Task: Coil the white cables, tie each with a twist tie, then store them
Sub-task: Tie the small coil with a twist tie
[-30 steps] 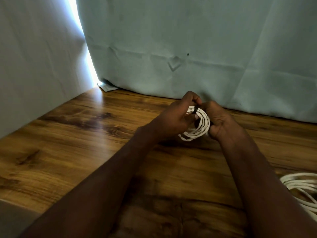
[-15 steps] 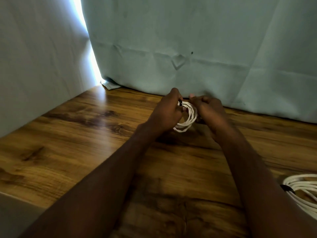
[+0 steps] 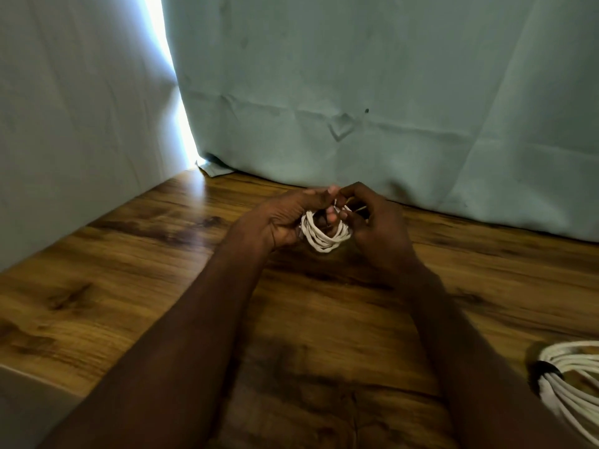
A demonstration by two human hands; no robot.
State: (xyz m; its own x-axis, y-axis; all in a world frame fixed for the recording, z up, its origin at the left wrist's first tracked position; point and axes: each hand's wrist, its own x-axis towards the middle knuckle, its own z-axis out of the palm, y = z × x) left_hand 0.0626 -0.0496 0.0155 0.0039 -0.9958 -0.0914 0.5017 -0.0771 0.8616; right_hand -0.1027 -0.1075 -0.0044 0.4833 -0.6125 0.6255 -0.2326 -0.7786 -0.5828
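Pale green curtains [image 3: 356, 76] hang behind the wooden table [image 3: 113, 270], above which both hands hold a small white cable coil [image 3: 324, 236]. The left hand [image 3: 285, 218] curls round its left side; the right hand [image 3: 376, 222] pinches at its top, presumably the tie, though that is hidden. Light and springy, the coil is best gripped across its bundled strands. Another tied coil [image 3: 573, 384] lies well right of it.

Two bare forearms, no sleeves, left grip [image 3: 285, 218], right grip [image 3: 376, 222], no rings or watch visible

Small white cable coil [image 3: 324, 236] held above table – second tied coil [image 3: 573, 380] lies near right.
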